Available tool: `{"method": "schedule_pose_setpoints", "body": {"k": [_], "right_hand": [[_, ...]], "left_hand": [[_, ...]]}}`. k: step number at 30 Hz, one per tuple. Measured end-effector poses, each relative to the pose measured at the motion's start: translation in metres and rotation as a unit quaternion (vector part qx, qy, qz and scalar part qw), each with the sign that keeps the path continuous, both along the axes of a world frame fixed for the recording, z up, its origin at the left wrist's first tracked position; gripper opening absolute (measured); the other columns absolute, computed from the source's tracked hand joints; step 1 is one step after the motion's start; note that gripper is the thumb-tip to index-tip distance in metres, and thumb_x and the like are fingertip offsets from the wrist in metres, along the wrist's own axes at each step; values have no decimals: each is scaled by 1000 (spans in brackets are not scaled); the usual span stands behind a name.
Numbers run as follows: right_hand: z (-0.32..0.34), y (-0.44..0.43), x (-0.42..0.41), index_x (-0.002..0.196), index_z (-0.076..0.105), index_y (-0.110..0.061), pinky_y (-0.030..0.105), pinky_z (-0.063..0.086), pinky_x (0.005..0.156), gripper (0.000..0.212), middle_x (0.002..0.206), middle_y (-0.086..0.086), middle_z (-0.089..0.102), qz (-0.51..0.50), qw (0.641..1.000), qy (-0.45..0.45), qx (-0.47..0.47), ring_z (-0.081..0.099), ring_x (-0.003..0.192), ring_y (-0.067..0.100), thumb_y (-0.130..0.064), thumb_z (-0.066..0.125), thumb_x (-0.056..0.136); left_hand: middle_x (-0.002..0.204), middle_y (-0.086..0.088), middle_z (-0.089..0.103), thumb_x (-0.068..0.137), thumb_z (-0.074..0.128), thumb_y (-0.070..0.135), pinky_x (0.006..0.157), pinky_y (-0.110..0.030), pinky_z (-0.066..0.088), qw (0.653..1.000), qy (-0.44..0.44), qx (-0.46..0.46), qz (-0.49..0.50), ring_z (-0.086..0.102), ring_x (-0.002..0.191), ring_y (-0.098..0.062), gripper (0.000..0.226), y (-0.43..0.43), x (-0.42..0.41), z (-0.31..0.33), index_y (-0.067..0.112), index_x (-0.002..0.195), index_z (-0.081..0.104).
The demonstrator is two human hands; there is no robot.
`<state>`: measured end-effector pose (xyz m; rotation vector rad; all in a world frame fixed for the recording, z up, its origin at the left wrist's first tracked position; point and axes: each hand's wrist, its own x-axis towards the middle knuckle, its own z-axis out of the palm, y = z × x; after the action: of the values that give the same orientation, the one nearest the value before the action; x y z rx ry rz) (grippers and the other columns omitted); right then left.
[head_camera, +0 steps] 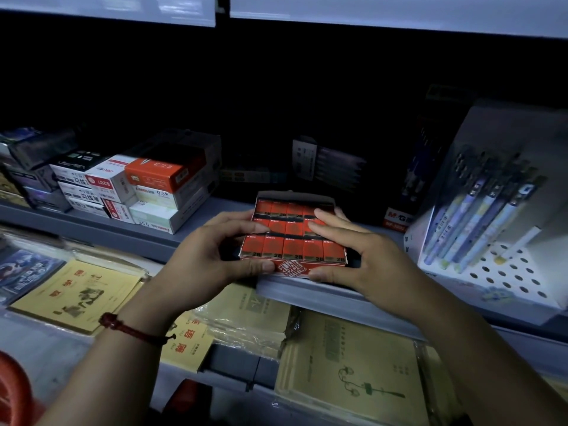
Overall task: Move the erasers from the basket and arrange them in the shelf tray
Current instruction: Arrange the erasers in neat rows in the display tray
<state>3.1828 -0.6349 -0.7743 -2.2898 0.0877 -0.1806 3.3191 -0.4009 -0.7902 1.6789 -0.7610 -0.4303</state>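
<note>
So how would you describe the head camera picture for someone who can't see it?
A left hand and a right hand grip a red tray packed with rows of erasers at the front edge of a grey shelf. Stacked boxes sit to its left, a pen display to its right, notebooks on the level below.

Grey shelf [153, 238], eraser tray [292, 195], stacked boxes [147, 192], pen display [491, 216]
</note>
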Motion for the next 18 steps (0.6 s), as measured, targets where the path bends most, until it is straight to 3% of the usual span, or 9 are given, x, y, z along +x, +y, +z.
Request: {"method": "schedule_pose_setpoints", "body": {"k": [7,18], "right_hand": [[-2,0,-1,150,44,-39,21,10,122,82,160,-33,23,1,1000,2,-14,4,146,-19,-45,78,76],[-6,7,-5,153,38,-40,24,8,121,84,162,-32,18,-22,999,-3,-33,-3,147,-18,-55,73,77]], "left_hand": [[145,14,57,71,86,17,89,-37,63,1000,11,-7,-5,68,121,-12,54,0,-2,0,16,123,72],[140,20,63,78,79,3,83,-28,62,998,47,-9,-47,71,115,-12,46,-2,2,8,12,123,70]]}}
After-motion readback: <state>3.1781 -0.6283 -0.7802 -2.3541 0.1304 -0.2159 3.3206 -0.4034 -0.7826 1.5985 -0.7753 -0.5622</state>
